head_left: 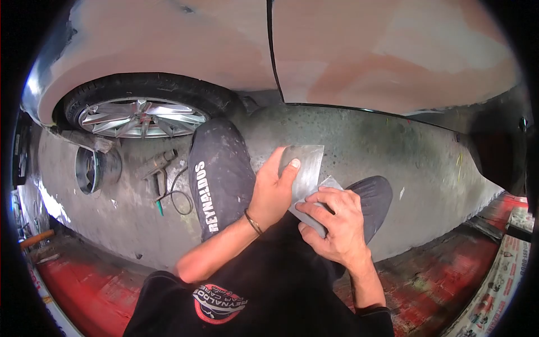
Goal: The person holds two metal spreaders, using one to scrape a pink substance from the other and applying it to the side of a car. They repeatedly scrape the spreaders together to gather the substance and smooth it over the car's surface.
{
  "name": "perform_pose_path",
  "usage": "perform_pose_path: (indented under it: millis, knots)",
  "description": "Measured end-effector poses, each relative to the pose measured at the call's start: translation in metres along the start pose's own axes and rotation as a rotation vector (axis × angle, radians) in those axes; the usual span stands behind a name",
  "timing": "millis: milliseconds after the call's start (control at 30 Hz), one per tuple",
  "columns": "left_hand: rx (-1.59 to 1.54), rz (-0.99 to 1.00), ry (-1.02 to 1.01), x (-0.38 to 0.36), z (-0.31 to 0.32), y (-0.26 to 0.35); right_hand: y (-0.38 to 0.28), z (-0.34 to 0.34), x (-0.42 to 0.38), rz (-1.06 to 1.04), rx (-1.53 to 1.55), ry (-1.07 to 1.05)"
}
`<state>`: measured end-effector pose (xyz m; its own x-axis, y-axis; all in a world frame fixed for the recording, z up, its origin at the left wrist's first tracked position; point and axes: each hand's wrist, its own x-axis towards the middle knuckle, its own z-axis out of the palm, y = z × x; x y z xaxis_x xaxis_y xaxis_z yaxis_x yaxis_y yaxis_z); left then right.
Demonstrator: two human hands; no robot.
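In the head view, my left hand [273, 188] grips a flat grey rectangular sheet [308, 165] with a metallic sheen, thumb on its upper face and fingers behind it. Close beside it, my right hand [336, 219] is wrapped round a thin grey block [312, 221], its fingers bent over the top. A lighter corner [330, 182] pokes out past the right fingers. The sheet's lower end meets the block's edge in this view. Both hands are in front of my body, between my knees.
A car's patchy, sanded body panel [387, 56] spans the top, with a wheel [143, 118] at left. On the concrete floor [426, 168] lie a pistol-shaped tool [158, 173] with a cable and an open metal cylinder [96, 170]. Red-stained flooring [90, 286] runs along the bottom.
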<state>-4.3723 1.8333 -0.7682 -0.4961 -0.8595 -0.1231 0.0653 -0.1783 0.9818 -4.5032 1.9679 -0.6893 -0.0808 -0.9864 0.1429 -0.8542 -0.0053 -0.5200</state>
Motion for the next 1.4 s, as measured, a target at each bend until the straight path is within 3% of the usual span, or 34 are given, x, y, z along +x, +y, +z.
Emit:
perform_pose_path:
  millis: [133,233,333,467,600,800,967,1067,1133,1200,1300,1400]
  knots:
    - [0.235,0.102,0.179,-0.001,0.000,-0.014,0.006,0.004,-0.012,0.002,0.001,-0.074]
    - [0.105,0.108,0.145,0.017,-0.012,0.000,0.011,0.008,-0.022,-0.008,0.066,0.003]
    - [-0.107,0.004,0.139,0.013,-0.008,-0.001,0.007,0.007,-0.019,-0.049,0.350,0.177]
    - [-0.684,-0.450,0.105,-0.025,-0.001,0.002,0.004,0.038,-0.018,-0.090,0.742,0.278]
    - [-0.757,-0.602,0.072,-0.042,-0.007,0.025,0.019,0.041,-0.023,-0.155,0.743,0.177]
    - [-0.817,-0.493,0.204,-0.063,0.002,0.028,0.060,0.021,-0.020,-0.248,0.666,0.022]
    - [-0.923,-0.309,0.308,-0.074,-0.011,0.031,0.095,-0.001,-0.002,-0.239,0.333,-0.087]
    - [-0.567,-0.258,0.352,-0.065,-0.016,0.018,0.095,-0.024,0.003,-0.165,0.299,-0.052]
    - [0.239,-0.146,0.370,-0.064,-0.008,-0.021,0.088,-0.039,0.008,-0.141,0.212,-0.041]
    - [0.330,0.047,0.099,-0.060,0.008,-0.005,0.078,-0.053,0.013,-0.116,0.094,-0.054]
    - [0.167,-0.034,-0.075,-0.055,0.034,0.013,0.068,-0.057,0.017,-0.127,0.023,-0.093]
    - [0.185,-0.031,-0.087,-0.056,0.034,0.040,0.050,-0.049,0.013,-0.146,0.005,-0.115]
